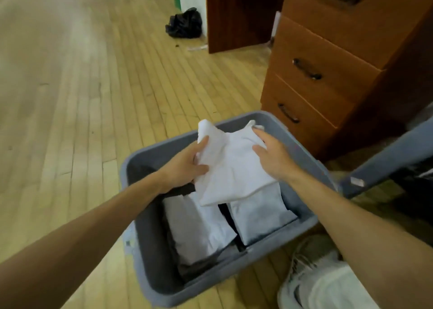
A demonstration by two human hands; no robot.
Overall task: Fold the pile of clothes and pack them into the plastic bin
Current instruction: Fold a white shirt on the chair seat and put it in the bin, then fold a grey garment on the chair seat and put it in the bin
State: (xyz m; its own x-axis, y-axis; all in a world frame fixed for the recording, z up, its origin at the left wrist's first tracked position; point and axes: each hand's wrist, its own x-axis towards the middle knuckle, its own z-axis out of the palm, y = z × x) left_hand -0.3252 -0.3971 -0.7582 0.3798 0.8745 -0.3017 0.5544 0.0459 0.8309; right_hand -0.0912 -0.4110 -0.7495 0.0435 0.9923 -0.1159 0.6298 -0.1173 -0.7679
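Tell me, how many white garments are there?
3. The left hand grips the held garment, the right hand resting on it, over the plastic bin; the left folded garment and right folded garment lie side by side inside. Others may be hidden underneath.

Rectangular plastic bin (150,250) is plain grey. The folded cloth (234,168) is plain white; packed folded clothes (199,229) are pale grey & black. Wood plank floor (93,97) is light yellow-brown w/ stripes, wooden drawer cabinet (328,50) reddish-brown.
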